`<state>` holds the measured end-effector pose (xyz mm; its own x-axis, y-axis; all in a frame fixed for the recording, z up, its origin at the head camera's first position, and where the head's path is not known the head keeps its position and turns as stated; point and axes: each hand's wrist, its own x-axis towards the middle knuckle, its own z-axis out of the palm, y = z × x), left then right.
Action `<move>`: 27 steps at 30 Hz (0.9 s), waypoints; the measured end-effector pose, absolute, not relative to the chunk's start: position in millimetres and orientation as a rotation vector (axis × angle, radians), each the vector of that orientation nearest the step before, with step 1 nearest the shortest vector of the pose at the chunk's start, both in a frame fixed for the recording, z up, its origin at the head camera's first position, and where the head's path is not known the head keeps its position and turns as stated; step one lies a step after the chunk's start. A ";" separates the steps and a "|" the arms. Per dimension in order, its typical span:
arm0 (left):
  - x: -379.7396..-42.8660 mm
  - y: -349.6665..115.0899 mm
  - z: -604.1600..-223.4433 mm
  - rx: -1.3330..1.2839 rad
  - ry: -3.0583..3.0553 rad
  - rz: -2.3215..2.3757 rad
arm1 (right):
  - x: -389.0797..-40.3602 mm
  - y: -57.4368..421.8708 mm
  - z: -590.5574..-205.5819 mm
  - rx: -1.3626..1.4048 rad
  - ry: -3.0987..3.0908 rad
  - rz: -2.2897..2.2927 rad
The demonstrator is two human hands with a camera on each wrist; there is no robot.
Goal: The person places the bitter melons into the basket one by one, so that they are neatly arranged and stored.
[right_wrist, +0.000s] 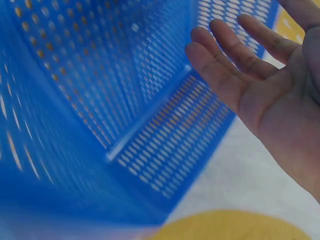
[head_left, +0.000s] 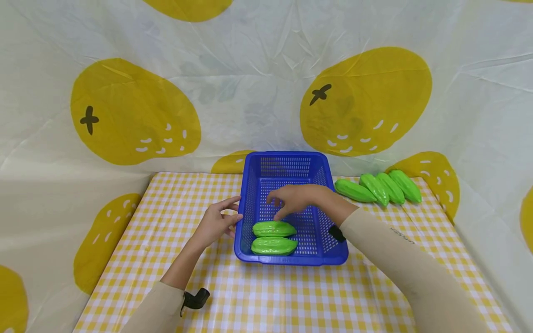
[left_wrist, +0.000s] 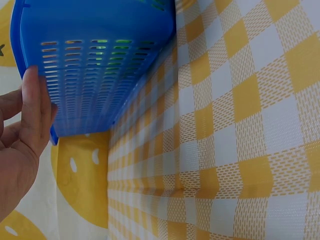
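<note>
A blue plastic basket (head_left: 291,260) with perforated walls stands on the table. Two bright green ridged fruits, shaped like bitter melons or starfruit, lie side by side in its front left part: the nearer fruit (head_left: 274,246) and the farther fruit (head_left: 275,229). My right hand (head_left: 293,201) hovers inside the basket just beyond them, fingers loosely bent and holding nothing. In the right wrist view that hand (right_wrist: 280,85) has its fingers spread apart. With extended fingers my left hand (head_left: 216,222) touches the basket's left wall, and the left wrist view shows its fingertips at the rim.
Several more green fruits (head_left: 376,188) lie in a row at the table's back right, beside the basket. A yellow-and-white checked cloth (head_left: 250,296) covers the table. Behind it hangs a pale curtain (head_left: 250,92) printed with yellow fruit shapes.
</note>
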<state>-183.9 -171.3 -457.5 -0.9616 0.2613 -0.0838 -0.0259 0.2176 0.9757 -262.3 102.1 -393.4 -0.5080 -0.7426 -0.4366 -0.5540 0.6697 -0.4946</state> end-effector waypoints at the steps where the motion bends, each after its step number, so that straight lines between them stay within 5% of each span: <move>1: -183.7 -171.2 -457.2 0.224 2.264 1.817 | -262.8 105.2 -388.5 -0.990 2.266 -0.398; 13: -182.8 -170.8 -454.9 0.231 2.268 1.811 | -268.2 166.3 -343.1 -0.899 2.467 -0.683; 27: -183.5 -171.4 -456.6 0.223 2.261 1.808 | -260.6 249.0 -350.4 -0.667 2.740 -0.938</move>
